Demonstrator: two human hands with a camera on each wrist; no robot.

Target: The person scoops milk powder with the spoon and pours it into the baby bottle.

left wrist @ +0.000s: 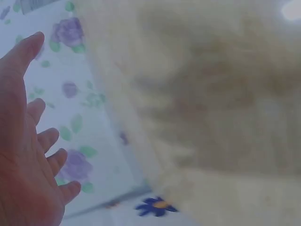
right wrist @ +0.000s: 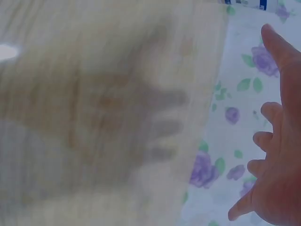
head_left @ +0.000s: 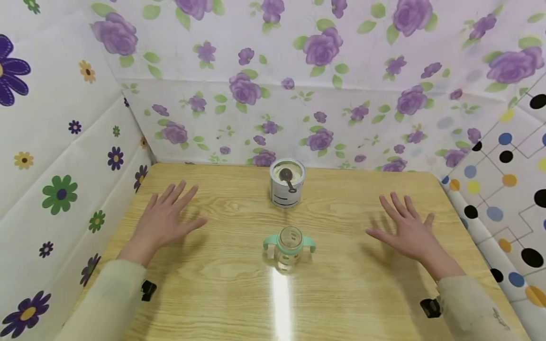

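the left grip (head_left: 164, 221) and the right grip (head_left: 408, 233) hold nothing, fingers spread apart, one well to each side of the bottle (head_left: 291, 240). it stands upright on the surface (head_left: 222, 293), nearer the person than the can (head_left: 283, 196). clear-walled, it looks light, stiff and perhaps slick, so its mint handles (head_left: 309, 243) seem the surest hold. the can is likely heavier, best taken round its sides; the dark scoop (head_left: 286, 174), resting on pale powder (head_left: 277, 171), by its stem.
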